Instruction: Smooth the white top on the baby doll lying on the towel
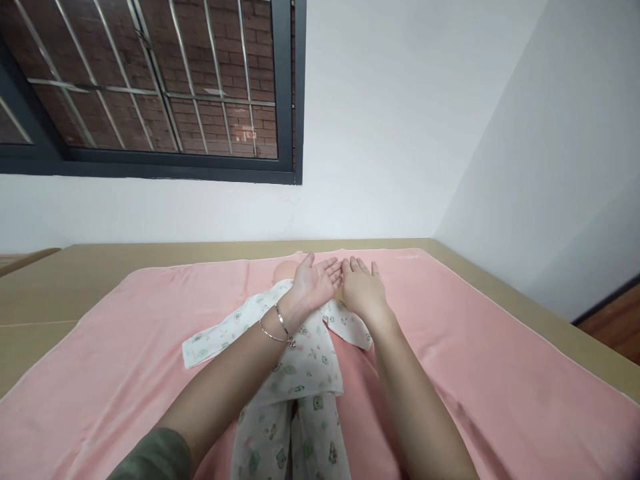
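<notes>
A doll dressed in a printed baby suit (305, 363) lay on its back on the pink blanket (500, 373), head toward the table's far edge. Both hands hovered open over its head: the left hand (314, 281) palm up, the right hand (361, 288) palm down, fingertips nearly touching, gripping nothing. This looked like a pause between dressing steps; any next move would call for a gentle grip on the loose cloth.
</notes>
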{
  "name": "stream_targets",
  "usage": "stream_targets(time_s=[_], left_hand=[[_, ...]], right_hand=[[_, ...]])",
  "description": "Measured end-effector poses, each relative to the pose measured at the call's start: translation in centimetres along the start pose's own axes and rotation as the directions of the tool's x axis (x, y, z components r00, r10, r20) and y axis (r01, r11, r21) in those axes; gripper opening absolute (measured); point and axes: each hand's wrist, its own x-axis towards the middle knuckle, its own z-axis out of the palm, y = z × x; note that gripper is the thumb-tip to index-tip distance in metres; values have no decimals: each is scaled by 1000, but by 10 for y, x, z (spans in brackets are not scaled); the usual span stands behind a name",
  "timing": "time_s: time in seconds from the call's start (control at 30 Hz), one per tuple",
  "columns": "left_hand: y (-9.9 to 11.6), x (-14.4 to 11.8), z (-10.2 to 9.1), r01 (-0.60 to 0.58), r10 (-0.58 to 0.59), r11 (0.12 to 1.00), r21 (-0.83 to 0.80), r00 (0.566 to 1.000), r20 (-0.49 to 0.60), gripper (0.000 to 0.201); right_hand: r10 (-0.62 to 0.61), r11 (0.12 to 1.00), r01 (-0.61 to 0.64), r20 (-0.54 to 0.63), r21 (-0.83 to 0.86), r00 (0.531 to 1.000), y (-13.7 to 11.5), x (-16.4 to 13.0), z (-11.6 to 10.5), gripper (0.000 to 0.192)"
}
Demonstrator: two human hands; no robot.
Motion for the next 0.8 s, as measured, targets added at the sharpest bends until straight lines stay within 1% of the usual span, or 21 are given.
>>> stream_targets(time_s=[0.1, 0.2, 0.27, 0.37, 0.47, 0.57, 0.67, 0.73, 0.8], left_hand=[[6, -15, -11, 26, -26, 1000, 13, 1000, 16, 72], [11, -39, -26, 62, -63, 998, 8, 998, 8, 71], [13, -57, -35, 95, -95, 995, 4, 995, -2, 67], [18, -80, -44, 125, -124, 992, 7, 992, -23, 64], [25, -96, -45, 113, -112, 993, 22, 992, -58, 63], [33, -107, -41, 101, -96, 994, 46, 989, -112, 60], [37, -115, -39, 69, -57, 995, 70, 986, -159, 55], [37, -118, -39, 40, -21, 995, 96, 981, -191, 51], [36, -119, -39, 26, 3, 992, 125, 974, -225, 48]], right_hand=[[52, 997, -47, 86, -58, 995, -6, 1, -3, 66], [107, 989, -88, 163, -119, 981, -14, 5, -8, 70], [145, 983, -121, 184, -134, 972, -19, 8, -11, 69], [191, 977, -170, 176, -127, 966, -27, 11, -14, 69], [233, 967, -210, 167, -148, 958, -37, 12, -8, 77], [275, 946, -245, 127, -211, 953, -45, 11, 5, 82], [274, 931, -243, 82, -273, 958, -53, 4, 15, 82], [248, 936, -214, 93, -278, 964, -60, -5, 13, 78], [188, 961, -161, 105, -226, 976, -68, -17, 3, 71]])
